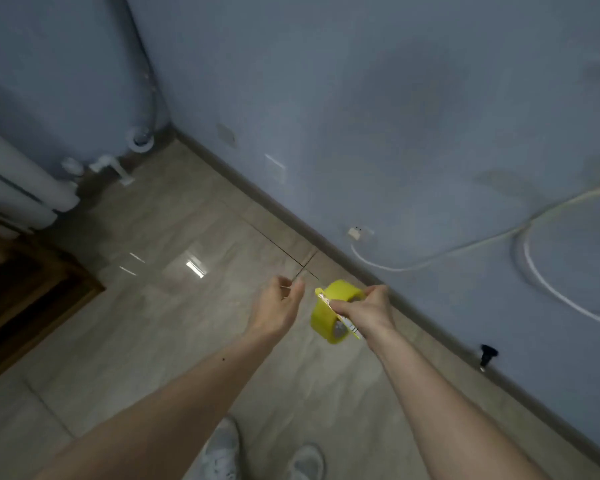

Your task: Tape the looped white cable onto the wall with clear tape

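**Tape strip drawn, cable waiting on the wall**

While standing over the tiled floor [174, 306] near the skirting, holding the tape roll [329, 315] low and in front of the body. Right hand [361, 311] clamped on the yellowish roll, fingers curled over its rim and across a metallic cutter strip at its side. Left hand [278, 306] just beside the roll, thumb and fingers pinched together as if on a free end of tape; too clear and too blurred to confirm a strip between the hands. Hands close, not touching.

White cable [534, 271] up on the blue-grey wall [361, 98] to the right, well apart from both hands: one run sagging from a small plug-like end near the skirting, then a big loop curving off the right edge of view. No fresh tape visible on it yet.

Handling, by judgement: roll light and rigid, easy to steady with one hand through or over the core. Tape thin, limp, sticky, prone to folding on itself, so best pinched only at the very end and kept taut. Cable light, springy, likely to uncoil; best pressed flat at the loop's crossing point before laying tape across
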